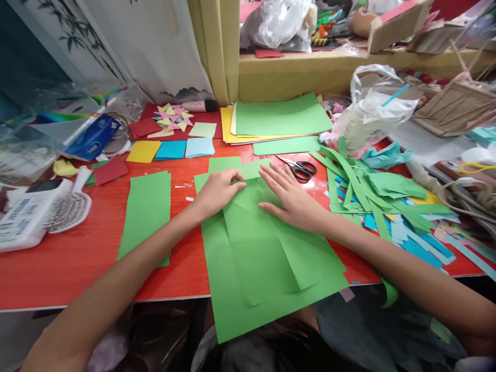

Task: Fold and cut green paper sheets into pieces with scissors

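Green sheets of paper (pixel 256 258) lie layered in front of me, their lower part jutting past the table's near edge. Creases run across the top sheet. My left hand (pixel 222 191) pinches the upper left of that sheet between thumb and curled fingers. Beside it, my right hand (pixel 284 196) rests flat on the paper's upper right with fingers stretched out. Just beyond the right hand lies a pair of scissors (pixel 302 169) with black handles. A narrower stack of green paper strips (pixel 146 217) sits to the left of my left hand.
Cut green and blue scraps (pixel 372 196) pile up on the right. Small yellow (pixel 144 151) and blue paper squares (pixel 170 150) line the back, near folded paper stars (pixel 174 117) and large coloured sheets (pixel 282 116). A hairbrush (pixel 72 206) and white bottle (pixel 29 217) stand left.
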### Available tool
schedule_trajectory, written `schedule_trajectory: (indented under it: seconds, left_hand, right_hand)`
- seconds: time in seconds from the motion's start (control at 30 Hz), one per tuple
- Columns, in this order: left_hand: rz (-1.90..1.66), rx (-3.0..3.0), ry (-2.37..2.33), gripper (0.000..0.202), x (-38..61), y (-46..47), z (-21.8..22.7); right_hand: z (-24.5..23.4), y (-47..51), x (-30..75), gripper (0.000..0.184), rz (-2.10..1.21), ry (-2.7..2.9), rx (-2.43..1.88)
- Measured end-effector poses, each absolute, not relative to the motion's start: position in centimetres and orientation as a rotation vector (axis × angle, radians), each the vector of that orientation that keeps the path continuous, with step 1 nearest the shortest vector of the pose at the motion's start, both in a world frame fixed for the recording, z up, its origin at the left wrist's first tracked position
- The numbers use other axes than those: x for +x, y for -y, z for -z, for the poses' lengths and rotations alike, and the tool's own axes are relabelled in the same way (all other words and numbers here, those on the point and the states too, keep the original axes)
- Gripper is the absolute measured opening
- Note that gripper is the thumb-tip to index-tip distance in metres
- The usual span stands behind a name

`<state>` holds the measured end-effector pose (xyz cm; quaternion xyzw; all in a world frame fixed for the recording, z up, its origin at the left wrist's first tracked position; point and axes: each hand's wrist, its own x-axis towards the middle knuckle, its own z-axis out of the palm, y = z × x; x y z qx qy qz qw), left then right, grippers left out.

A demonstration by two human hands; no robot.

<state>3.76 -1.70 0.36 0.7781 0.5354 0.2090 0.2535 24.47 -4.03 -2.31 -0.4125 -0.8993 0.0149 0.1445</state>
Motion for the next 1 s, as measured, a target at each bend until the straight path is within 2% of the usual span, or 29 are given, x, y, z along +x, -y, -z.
schedule_trajectory:
  seconds: [0.2,0.4,0.7,1.0]
  left_hand:
    - [-0.408,2.137,-1.641,0.023,2.9,0.7,0.2]
    - [-0.323,2.154,-1.709,0.022,2.2,0.1,0.4]
    - [-0.349,2.041,-1.689,0.020,1.2,-1.1,0.7]
    - [-0.213,2.145,-1.638,0.014,1.4,-0.7,0.2]
  right_hand:
    - [4.0,3.0,24.7,0.065,-0.199,2.704,-1.267]
    - [3.7,3.1,24.3,0.054,-0.164,2.693,-1.365]
    - [4.1,2.2,24.3,0.053,-0.095,2.677,-1.408]
    - [4.2,2.1,24.2,0.054,-0.098,2.661,-1.447]
